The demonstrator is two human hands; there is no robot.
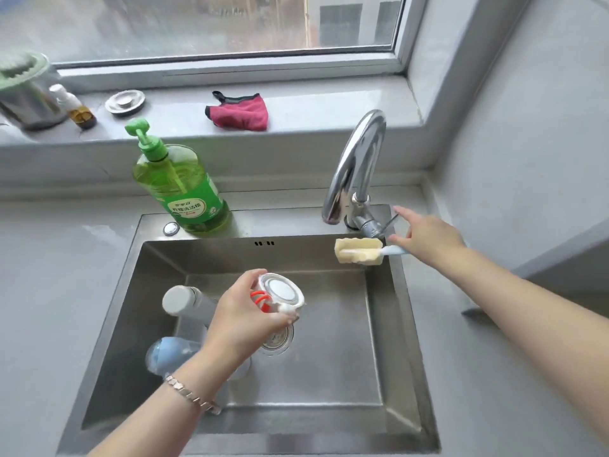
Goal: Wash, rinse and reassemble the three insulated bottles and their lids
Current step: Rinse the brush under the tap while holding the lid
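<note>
My left hand [245,316] grips a white bottle lid [280,293] with an orange loop, held over the middle of the steel sink [329,384]. A grey insulated bottle [184,303] lies in the sink's left part, with a blue bottle [171,356] below it, both partly hidden by my left arm. My right hand [425,237] holds the blue handle of a yellow sponge brush [357,251] at the sink's back right corner. Its outstretched fingers reach to the tap lever [390,222].
A chrome tap [354,169] arches over the sink's back right. A green dish soap bottle [179,183] stands behind the sink. On the window sill lie a red cloth [239,112], a metal sink stopper [125,102], a small brown bottle [77,108] and a steel container [24,90].
</note>
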